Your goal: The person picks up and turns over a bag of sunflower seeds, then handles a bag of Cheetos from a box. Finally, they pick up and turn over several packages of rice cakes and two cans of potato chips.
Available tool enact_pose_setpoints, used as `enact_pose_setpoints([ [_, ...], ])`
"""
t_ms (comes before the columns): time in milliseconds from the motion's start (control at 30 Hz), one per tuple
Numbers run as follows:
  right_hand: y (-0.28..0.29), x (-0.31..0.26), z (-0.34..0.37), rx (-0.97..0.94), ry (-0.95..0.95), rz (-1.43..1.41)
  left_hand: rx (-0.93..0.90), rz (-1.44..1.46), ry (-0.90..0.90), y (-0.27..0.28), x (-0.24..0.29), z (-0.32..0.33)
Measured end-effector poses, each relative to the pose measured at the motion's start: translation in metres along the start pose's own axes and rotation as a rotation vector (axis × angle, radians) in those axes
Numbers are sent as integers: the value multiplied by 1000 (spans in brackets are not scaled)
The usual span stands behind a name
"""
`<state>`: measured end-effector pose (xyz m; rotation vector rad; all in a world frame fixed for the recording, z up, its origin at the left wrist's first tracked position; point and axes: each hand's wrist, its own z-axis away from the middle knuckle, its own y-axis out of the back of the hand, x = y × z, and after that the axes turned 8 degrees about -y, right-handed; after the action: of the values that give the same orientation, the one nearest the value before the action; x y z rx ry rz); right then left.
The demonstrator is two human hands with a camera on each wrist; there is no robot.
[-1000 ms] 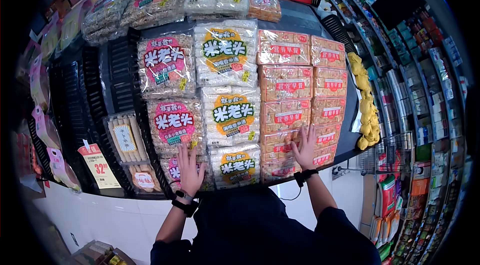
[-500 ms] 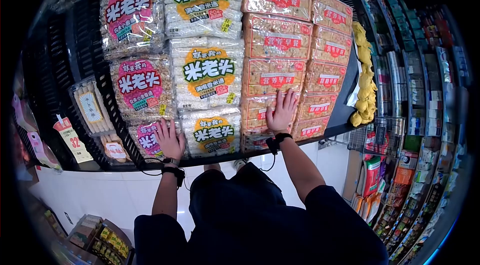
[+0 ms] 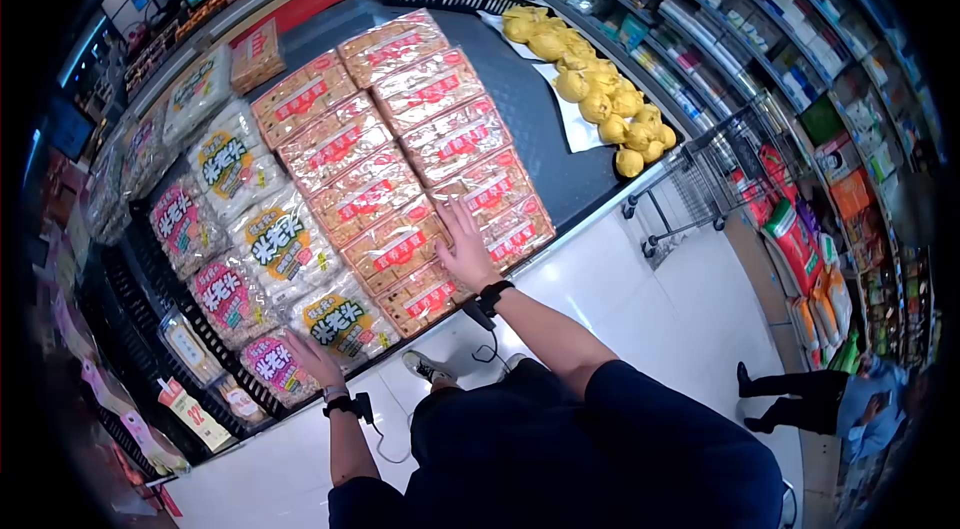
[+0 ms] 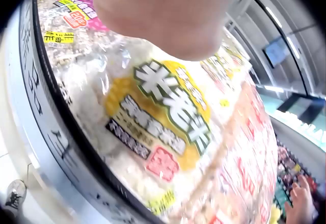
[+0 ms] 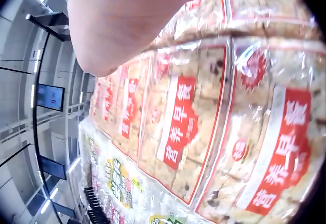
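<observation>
My left hand (image 3: 318, 361) rests with its fingers extended at the right edge of a pink-labelled pack (image 3: 275, 369) of puffed rice snacks, in the front row. Beside it lies a white puffed-rice pack (image 3: 345, 321) with a yellow label, also large in the left wrist view. My right hand (image 3: 465, 251) lies with spread fingers on the red-labelled clear packs (image 3: 395, 251) of nutty pastry blocks, near the seam between their two columns. The right wrist view shows these packs (image 5: 178, 117) close up, with the fingertips hidden behind the hand.
Yellow wrapped bundles (image 3: 600, 94) line the display's right side. A shopping cart (image 3: 710, 164) stands beyond the edge, and a person (image 3: 865, 409) is at far right. Black slatted dividers (image 3: 215, 334) and a price card (image 3: 195, 414) are on the left.
The head view has turned to the right, so the display appears tilted and the cart and a person show more. Both hands stay flat on the front packs.
</observation>
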<state>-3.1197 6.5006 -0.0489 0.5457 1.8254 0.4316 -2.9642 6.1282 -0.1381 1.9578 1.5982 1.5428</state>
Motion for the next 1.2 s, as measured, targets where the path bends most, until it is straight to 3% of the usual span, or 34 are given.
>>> enact_pose_setpoints([
  [67, 63, 40, 30, 127, -1, 39, -46, 84, -59, -12, 56, 20],
  [133, 129, 96, 70, 270, -187, 45, -168, 86, -160, -37, 92, 39],
  [233, 230, 189, 154, 510, -410, 279, -316, 82, -269, -74, 163, 57],
  [333, 302, 208, 211, 599, -520, 340, -423, 270, -431, -123, 226, 70],
  [433, 326, 209, 235, 621, -555, 293, -565, 422, -562, -149, 307, 74],
  [500, 322, 209, 242, 620, -593, 277, -606, 378, -711, -167, 345, 69],
  [600, 307, 215, 241, 638, -675, 74, -728, 477, -672, -179, 401, 65],
  [633, 305, 220, 244, 630, -675, 70, -727, 470, -667, -190, 406, 62],
  [700, 304, 230, 243, 610, -715, -32, -913, 486, -769, -216, 410, 61],
  [767, 314, 245, 236, 564, -701, -73, -859, 485, -796, -235, 414, 67],
  [833, 328, 259, 215, 428, -783, -109, -1131, 568, -857, -249, 414, 62],
  [900, 337, 263, 189, 268, -750, -109, -1189, 562, -841, -268, 409, 65],
  [1033, 329, 279, 142, 6, -643, -112, -1094, 372, -741, -274, 386, 70],
  [1100, 314, 294, 126, -109, -590, -120, -1058, 270, -542, -243, 369, 67],
  [1200, 288, 289, 101, -299, -486, -112, -824, 239, -372, -200, 301, 91],
])
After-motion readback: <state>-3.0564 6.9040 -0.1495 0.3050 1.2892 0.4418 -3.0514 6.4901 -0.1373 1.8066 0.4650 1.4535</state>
